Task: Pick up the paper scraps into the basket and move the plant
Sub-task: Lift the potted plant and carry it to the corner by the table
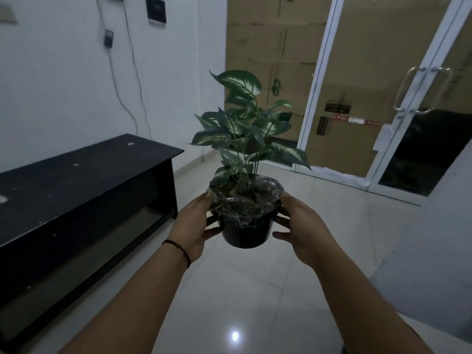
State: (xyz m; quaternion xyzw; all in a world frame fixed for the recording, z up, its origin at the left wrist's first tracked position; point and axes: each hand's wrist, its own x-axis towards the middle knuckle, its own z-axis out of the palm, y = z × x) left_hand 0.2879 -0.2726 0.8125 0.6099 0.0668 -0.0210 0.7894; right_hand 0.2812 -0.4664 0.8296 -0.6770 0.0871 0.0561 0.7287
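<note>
Plant [249, 129] in its black pot [245, 232] is up in the air out front of me, left hand [195, 229] and right hand [300, 229] cupping either side, fingers spread round the pot. Dark bench [76, 185] off to my left, glass doors [383, 98] further back.

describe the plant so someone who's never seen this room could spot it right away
Start at the long black bench by the white wall on the left, then look right, above the pale tiled floor in front of the glass doors. There the potted plant is held in the air between the left hand and right hand. It is the only greenery: white-veined leaves in a small black pot.
</note>
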